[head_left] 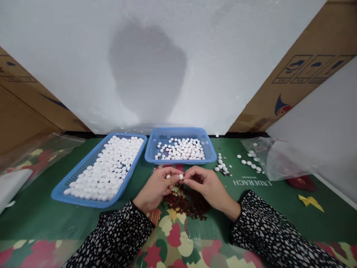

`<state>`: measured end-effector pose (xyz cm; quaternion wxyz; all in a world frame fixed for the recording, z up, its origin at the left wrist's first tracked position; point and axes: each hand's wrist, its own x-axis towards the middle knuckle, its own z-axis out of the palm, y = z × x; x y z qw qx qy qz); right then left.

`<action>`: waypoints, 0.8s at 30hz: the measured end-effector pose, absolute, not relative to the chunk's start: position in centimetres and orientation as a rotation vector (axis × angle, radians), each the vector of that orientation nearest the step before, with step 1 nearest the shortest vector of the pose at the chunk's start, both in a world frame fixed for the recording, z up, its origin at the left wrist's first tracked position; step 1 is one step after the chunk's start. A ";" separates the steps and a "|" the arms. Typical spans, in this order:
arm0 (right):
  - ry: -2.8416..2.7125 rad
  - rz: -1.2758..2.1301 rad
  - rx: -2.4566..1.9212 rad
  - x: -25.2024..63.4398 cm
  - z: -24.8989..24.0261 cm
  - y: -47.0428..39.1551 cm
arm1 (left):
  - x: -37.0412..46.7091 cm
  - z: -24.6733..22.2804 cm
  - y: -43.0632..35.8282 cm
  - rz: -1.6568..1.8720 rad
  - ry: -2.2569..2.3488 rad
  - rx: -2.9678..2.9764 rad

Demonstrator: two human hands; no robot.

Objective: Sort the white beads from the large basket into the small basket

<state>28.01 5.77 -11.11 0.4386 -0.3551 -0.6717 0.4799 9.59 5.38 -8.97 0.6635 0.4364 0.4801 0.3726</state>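
Close together in the middle, my left hand point(160, 186) and my right hand point(208, 184) meet fingertip to fingertip. Between them is a small white ball point(181, 176), pinched by both hands. Another white ball point(168, 176) shows at my left fingers. Below my hands lies a pile of dark red bits point(192, 204). Just beyond them a blue basket point(182, 162) holds many white balls. A larger blue basket point(80, 201) at the left is filled with white balls.
Several loose white balls point(222, 166) lie right of the middle basket, and more are beside a clear plastic bag point(290, 158). A yellow scrap point(311, 202) and a dark red packet point(301, 183) are at the right. A white wall point(209, 67) stands behind.
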 end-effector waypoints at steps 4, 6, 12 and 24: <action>-1.635 1.151 -0.912 27.7 -11.1 5.4 | 9.8 -9.2 5.3 0.884 1.118 1.005; -1.618 1.126 -0.926 27.6 -11.1 5.3 | 9.9 -9.4 5.3 0.895 1.124 1.015; -1.586 1.099 -0.977 27.4 -11.5 5.2 | 9.9 -9.5 5.1 0.891 1.139 1.076; -1.671 1.155 -0.900 28.6 -10.7 6.1 | 9.8 -8.5 5.3 0.919 1.154 1.188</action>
